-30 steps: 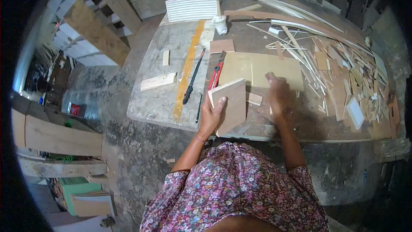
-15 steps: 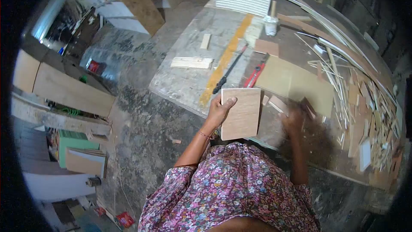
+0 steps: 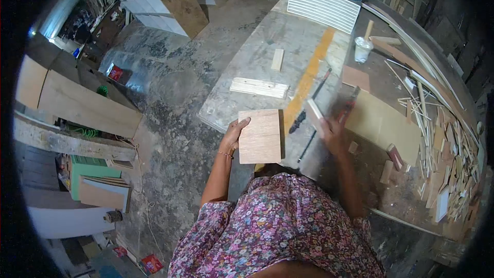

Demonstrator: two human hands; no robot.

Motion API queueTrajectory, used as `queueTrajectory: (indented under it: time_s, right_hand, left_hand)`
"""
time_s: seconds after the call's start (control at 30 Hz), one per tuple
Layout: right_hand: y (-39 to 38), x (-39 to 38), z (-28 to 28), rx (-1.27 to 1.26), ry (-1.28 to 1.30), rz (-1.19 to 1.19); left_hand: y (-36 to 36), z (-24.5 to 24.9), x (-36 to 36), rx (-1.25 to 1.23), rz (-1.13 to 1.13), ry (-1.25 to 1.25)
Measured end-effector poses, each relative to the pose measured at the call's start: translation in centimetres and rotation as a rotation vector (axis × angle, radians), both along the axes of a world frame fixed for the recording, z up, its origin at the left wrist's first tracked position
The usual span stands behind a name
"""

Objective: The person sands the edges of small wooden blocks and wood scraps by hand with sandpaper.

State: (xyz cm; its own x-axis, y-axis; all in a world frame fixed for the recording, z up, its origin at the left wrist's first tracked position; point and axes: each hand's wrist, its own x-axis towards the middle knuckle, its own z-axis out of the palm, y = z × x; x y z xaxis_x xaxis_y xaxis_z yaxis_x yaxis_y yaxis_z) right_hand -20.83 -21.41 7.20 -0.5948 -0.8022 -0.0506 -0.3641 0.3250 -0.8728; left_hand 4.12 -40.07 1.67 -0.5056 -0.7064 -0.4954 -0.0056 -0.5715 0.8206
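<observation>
My left hand (image 3: 234, 135) grips a rectangular wooden board (image 3: 260, 138) by its left edge, thumb on top, above the near side of the table. To the right, my right hand (image 3: 334, 136) is closed around a small pale wooden block (image 3: 315, 113), slightly blurred and apart from the board. Beneath and beside it lies a long dark tool with a black handle (image 3: 298, 122). A red tool (image 3: 349, 107) is partly hidden behind my right fingers.
The table (image 3: 247, 67) carries wood strips (image 3: 259, 87), a tan sheet (image 3: 383, 126), a white slatted panel (image 3: 323, 7) and a white cup with a stick (image 3: 363, 50). Wood scraps (image 3: 455, 159) pile up at right. Boards (image 3: 87, 100) stand left.
My right hand has picked up the small block and moved left and up towards the board. The board has shifted left in my left hand. The view has turned, moving the table rightward.
</observation>
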Motion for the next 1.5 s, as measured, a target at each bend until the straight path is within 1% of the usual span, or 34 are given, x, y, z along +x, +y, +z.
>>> queueTrajectory:
  time_s: [0.1, 0.17, 0.27, 0.3, 0.33, 0.37, 0.43, 0.53, 0.63, 0.7, 0.73, 0.8, 0.83, 0.9, 0.97, 1.0, 1.03, 1.1, 1.13, 1.17, 1.23, 1.27, 1.33, 1.37, 1.43, 1.47, 1.5]
  right_hand:
    - [-6.3, 1.4, -5.9, -0.012, -0.082, 0.002]
    - [-9.9, 1.9, -10.2, 0.004, -0.108, 0.003]
    - [-13.3, 2.5, -11.5, 0.159, -0.022, 0.025]
    - [-13.9, 2.7, -11.8, 0.121, 0.065, -0.011]
    - [-14.5, 2.7, -12.1, 0.086, 0.156, -0.048]
    - [-15.0, 2.3, -12.3, 0.132, 0.11, -0.059]
    - [-16.2, 1.8, -10.0, 0.221, 0.013, -0.074]
    - [-18.0, 1.3, -8.3, 0.26, 0.135, -0.217]
    - [-19.2, 0.6, -7.9, 0.146, 0.116, -0.446]
    - [-19.0, 0.8, -6.8, 0.088, 0.002, -0.494]
    - [-19.2, 0.9, -6.2, 0.057, -0.055, -0.512]
    - [-19.2, 0.0, -8.1, 0.065, -0.028, -0.426]
    - [-19.1, -0.3, -9.1, 0.073, -0.014, -0.378]
    - [-19.0, -0.9, -10.7, 0.027, -0.227, -0.325]
    - [-18.9, -0.4, -10.6, -0.059, -0.469, -0.304]
    - [-18.9, 0.3, -9.2, -0.121, -0.603, -0.305]
    - [-18.9, 0.9, -8.1, -0.185, -0.74, -0.307]
    - [-18.9, 1.8, -6.8, -0.199, -0.73, -0.395]
    - [-18.6, 2.1, -6.6, -0.206, -0.721, -0.446]
    - [-18.3, 2.2, -6.7, -0.2, -0.659, -0.476]
    - [-16.8, 2.4, -7.0, -0.176, -0.53, -0.538]
    - [-16.1, 2.5, -7.1, -0.113, -0.336, -0.548]
    - [-15.6, 3.4, -6.4, 0.008, 0.041, -0.548]
    - [-15.4, 4.3, -6.1, 0.087, 0.016, -0.6]
    - [-15.8, 6.2, -6.2, 0.122, 0.106, -0.614]
    - [-16.0, 7.2, -6.2, 0.138, 0.151, -0.619]
    - [-16.2, 8.3, -5.0, 0.191, 0.22, -0.581]
  left_hand:
    - [-4.8, -1.5, 0.6, 0.08, -0.064, 0.091]
    - [-7.3, -1.2, 0.2, 0.129, -0.097, 0.148]
    - [-10.6, -1.6, -0.1, 0.184, -0.116, 0.196]
    - [-11.7, -1.9, -0.6, 0.197, -0.125, 0.211]
    - [-12.8, -2.1, -1.2, 0.194, -0.147, 0.21]
    - [-13.8, -2.3, -1.8, 0.191, -0.168, 0.212]
    - [-15.6, -2.8, -3.5, 0.188, -0.203, 0.223]
    - [-18.2, -2.4, -7.2, 0.187, -0.257, 0.258]
    - [-19.4, -1.3, -9.0, 0.191, -0.302, 0.274]
    - [-20.1, -0.4, -8.8, 0.158, -0.306, 0.253]
    - [-20.4, 0.1, -8.4, 0.107, -0.307, 0.235]
    - [-20.5, 0.9, -7.4, 0.017, -0.298, 0.194]
    - [-20.6, 1.3, -7.0, -0.162, -0.317, 0.142]
    - [-20.8, 2.6, -6.7, -0.524, -0.346, 0.037]
    - [-18.8, 6.5, -5.9, -1.134, -0.348, -0.094]
    - [-17.3, 7.6, -5.5, -1.438, -0.344, -0.169]
    - [-15.8, 7.6, -5.2, -1.361, -0.424, -0.16]
    - [-13.5, 4.2, -5.7, -1.587, -0.511, -0.247]
    - [-12.0, 3.4, -6.0, -1.558, -0.51, -0.244]
    - [-10.4, 2.7, -6.3, -1.528, -0.509, -0.236]
    - [-9.3, -0.4, -6.8, -1.707, -0.685, -0.33]
    - [-8.7, -1.6, -7.0, -1.72, -0.698, -0.382]
    - [-8.0, -2.0, -7.3, -1.754, -0.729, -0.495]
    - [-7.9, -2.1, -7.3, -1.663, -0.808, -0.476]
    - [-8.7, -0.8, -7.2, -1.478, -0.959, -0.439]
    - [-9.2, -2.0, -7.1, -1.537, -0.922, -0.426]
    - [-9.9, -3.9, -6.9, -1.596, -0.881, -0.414]
